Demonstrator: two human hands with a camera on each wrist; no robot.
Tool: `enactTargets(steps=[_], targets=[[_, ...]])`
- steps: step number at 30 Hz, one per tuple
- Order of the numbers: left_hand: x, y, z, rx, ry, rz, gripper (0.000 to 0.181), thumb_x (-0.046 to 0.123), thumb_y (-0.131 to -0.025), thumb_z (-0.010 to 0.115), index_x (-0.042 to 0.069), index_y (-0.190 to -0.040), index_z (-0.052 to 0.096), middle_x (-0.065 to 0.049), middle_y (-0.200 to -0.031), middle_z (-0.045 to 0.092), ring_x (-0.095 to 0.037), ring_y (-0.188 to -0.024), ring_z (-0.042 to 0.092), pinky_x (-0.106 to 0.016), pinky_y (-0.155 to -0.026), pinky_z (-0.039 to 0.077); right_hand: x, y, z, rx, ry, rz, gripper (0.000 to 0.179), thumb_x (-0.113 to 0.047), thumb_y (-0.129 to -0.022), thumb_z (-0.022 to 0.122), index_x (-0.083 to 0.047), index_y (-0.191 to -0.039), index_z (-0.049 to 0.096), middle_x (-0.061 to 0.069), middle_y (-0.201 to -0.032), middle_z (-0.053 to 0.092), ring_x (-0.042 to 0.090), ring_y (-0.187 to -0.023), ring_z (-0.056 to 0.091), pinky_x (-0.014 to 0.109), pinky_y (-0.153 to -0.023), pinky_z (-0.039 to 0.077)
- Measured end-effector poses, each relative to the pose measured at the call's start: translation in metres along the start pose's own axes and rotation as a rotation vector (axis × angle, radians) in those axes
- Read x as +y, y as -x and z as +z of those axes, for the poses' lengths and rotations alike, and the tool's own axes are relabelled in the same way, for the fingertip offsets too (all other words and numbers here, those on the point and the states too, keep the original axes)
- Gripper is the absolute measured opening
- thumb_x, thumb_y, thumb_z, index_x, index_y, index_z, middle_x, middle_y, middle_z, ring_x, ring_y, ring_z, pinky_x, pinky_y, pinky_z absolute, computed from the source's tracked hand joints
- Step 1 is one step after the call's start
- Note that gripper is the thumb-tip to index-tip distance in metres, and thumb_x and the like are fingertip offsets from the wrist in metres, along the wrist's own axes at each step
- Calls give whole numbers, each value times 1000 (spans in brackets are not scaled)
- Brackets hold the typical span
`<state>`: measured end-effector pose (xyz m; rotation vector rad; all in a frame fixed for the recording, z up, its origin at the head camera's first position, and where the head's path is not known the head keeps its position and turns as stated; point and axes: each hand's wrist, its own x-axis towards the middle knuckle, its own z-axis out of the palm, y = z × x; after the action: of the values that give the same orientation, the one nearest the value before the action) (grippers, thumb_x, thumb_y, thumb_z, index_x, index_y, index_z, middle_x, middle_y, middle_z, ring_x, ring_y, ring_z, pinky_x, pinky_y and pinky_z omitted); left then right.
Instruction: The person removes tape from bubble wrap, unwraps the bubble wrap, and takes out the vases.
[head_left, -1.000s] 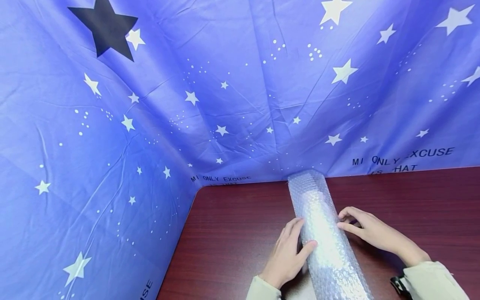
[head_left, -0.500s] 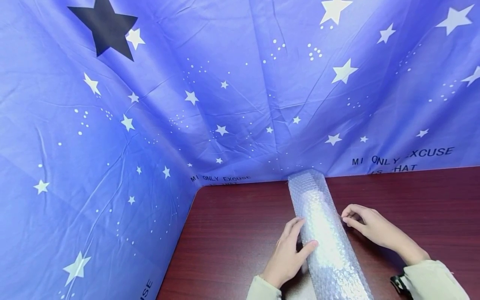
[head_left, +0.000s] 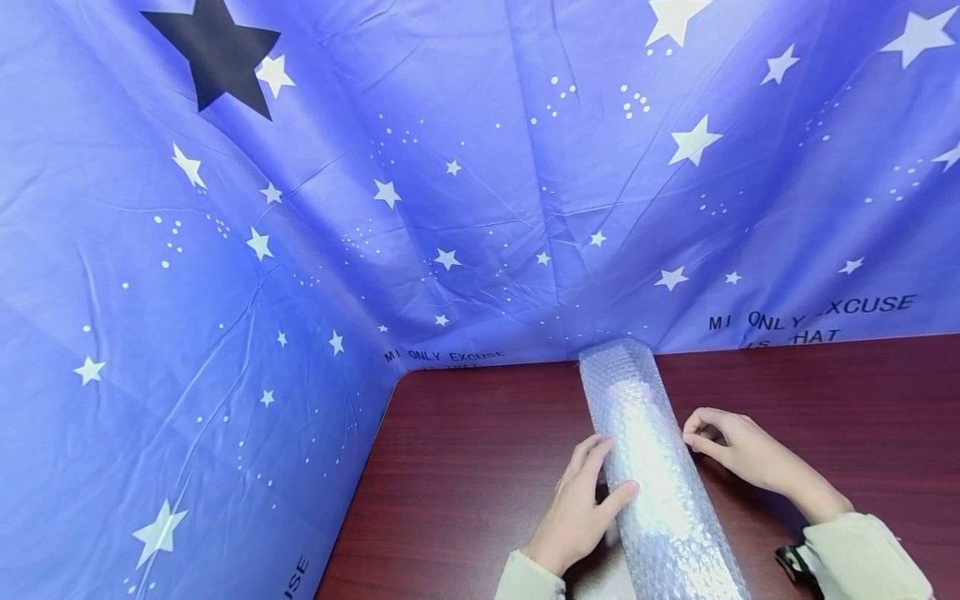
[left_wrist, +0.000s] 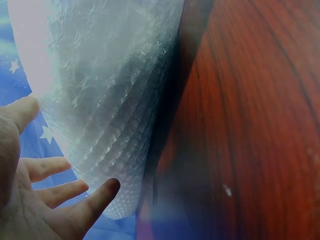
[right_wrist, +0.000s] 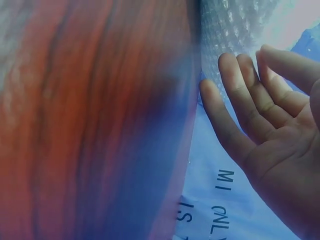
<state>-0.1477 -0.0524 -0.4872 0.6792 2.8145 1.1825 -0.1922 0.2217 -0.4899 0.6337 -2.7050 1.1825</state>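
A long roll of clear bubble wrap (head_left: 660,475) lies lengthwise on the dark red table, with something pale showing through it. My left hand (head_left: 573,512) rests along its left side, thumb laid on top and fingers at the edge. In the left wrist view the spread fingers (left_wrist: 92,205) of that hand lie against the bubbly surface. On the opposite side, my right hand (head_left: 742,450) pinches at the bubble wrap's right edge with thumb and forefinger. Its other fingers (right_wrist: 230,75) are loosely extended in the right wrist view.
A wood-grain table (head_left: 465,450) runs under the roll. Blue cloth (head_left: 480,208) printed with stars and lettering hangs behind and at the left. The roll's far end meets the back cloth. Something pale (head_left: 606,575) lies under the roll near the left sleeve.
My right thumb and forefinger have closed together and shifted slightly right at the wrap's edge. The left hand and the roll have stayed in place; the head view has shifted a little.
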Motion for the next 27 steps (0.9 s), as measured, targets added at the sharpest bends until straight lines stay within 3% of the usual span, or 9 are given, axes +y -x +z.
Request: enactTargets(steps=[16, 22, 27], targets=[[-1, 0, -1, 1, 23, -4, 64, 58, -99, 47, 23, -152, 40, 7, -155, 37, -16, -137, 45, -44, -107, 46, -7, 2, -2, -1, -61, 47, 13, -4, -97, 59, -11, -87, 55, -3, -80, 61, 4, -72, 58, 22, -57, 43], [-3, 1, -2, -5, 34, 4, 64, 57, -99, 48, 22, -152, 40, 5, -155, 37, -8, -121, 56, -41, -103, 48, -16, 1, -6, 15, -89, 84, 8, -5, -98, 57, -7, -90, 56, 1, -77, 61, 6, -69, 58, 23, -55, 47], [-3, 2, -3, -4, 43, 11, 64, 55, -99, 50, 21, -151, 40, 4, -154, 38, -6, -115, 58, -35, -100, 50, -23, 0, -8, 37, -94, 62, 8, -5, -98, 56, -7, -90, 55, 0, -74, 58, 8, -65, 56, 23, -54, 46]])
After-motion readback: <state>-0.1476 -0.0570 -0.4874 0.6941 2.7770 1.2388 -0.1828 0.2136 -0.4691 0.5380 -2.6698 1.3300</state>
